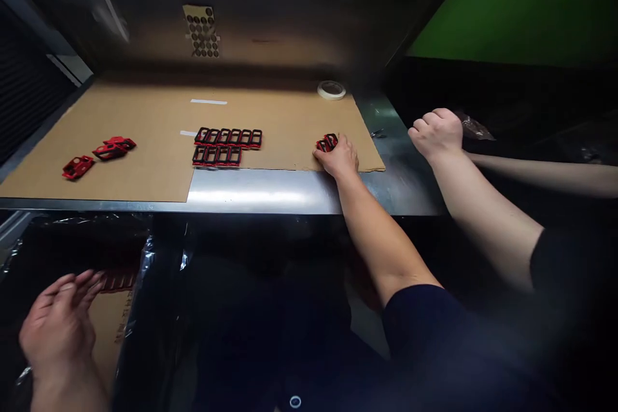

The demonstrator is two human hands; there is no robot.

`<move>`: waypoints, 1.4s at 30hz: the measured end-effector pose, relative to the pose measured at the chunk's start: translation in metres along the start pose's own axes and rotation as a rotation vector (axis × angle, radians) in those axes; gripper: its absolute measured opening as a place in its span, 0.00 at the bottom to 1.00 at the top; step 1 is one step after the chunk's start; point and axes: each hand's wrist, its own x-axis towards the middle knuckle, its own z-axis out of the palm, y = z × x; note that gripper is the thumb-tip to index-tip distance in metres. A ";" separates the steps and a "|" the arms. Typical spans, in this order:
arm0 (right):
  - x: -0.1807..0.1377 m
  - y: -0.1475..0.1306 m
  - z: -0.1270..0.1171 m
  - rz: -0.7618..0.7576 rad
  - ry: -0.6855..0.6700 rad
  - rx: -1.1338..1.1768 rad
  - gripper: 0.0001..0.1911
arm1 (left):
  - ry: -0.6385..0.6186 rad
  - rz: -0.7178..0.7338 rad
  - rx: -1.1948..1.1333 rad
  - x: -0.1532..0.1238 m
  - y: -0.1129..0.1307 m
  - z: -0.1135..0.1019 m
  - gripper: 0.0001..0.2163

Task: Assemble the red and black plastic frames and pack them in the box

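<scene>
My right hand [344, 156] is at the right part of the cardboard, its thumb and fingers closed around a couple of small red-and-black plastic frames [327, 142]. Two rows of similar red-and-black frames [226, 137] stand side by side near the middle. Down at the lower left, my left hand [60, 322] is over a box lined with clear plastic, fingers stretched out. Its fingertips lie beside a row of red parts [118, 281] on a piece of cardboard [107, 328] in the box. I see nothing held in it.
Loose red-and-black parts [113, 149] lie on the left of the cardboard sheet [145, 174]. A tape roll [331, 90] sits at its back right. The metal bench edge [265, 196] runs in front. A co-worker's closed hand [437, 133] and another forearm [545, 177] are at the right.
</scene>
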 end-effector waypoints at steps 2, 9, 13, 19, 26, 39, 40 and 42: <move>-0.015 -0.004 -0.001 0.001 -0.013 0.045 0.31 | 0.012 0.033 -0.227 -0.032 0.028 0.043 0.09; -0.213 -0.032 -0.010 -0.654 -0.009 0.355 0.37 | -0.791 -0.307 -0.674 -0.172 0.079 0.196 0.31; -0.273 -0.019 -0.024 -0.710 -0.126 0.509 0.45 | -0.814 -0.566 -0.711 -0.190 0.077 0.210 0.21; -0.268 0.006 -0.046 -0.403 -0.596 0.913 0.52 | -1.116 -0.776 -0.646 -0.187 0.065 0.176 0.20; -0.272 0.001 -0.042 -0.389 -0.734 0.978 0.45 | -1.136 -0.718 -0.533 -0.190 0.058 0.163 0.22; -0.271 0.007 -0.040 -0.662 -0.594 0.797 0.40 | -1.172 -0.325 -0.253 -0.182 0.063 0.140 0.17; -0.271 0.007 -0.040 -0.674 -0.599 0.784 0.39 | -1.168 -0.295 -0.214 -0.181 0.065 0.140 0.16; -0.270 0.007 -0.042 -0.707 -0.614 0.771 0.37 | -1.184 -0.259 -0.137 -0.177 0.070 0.140 0.14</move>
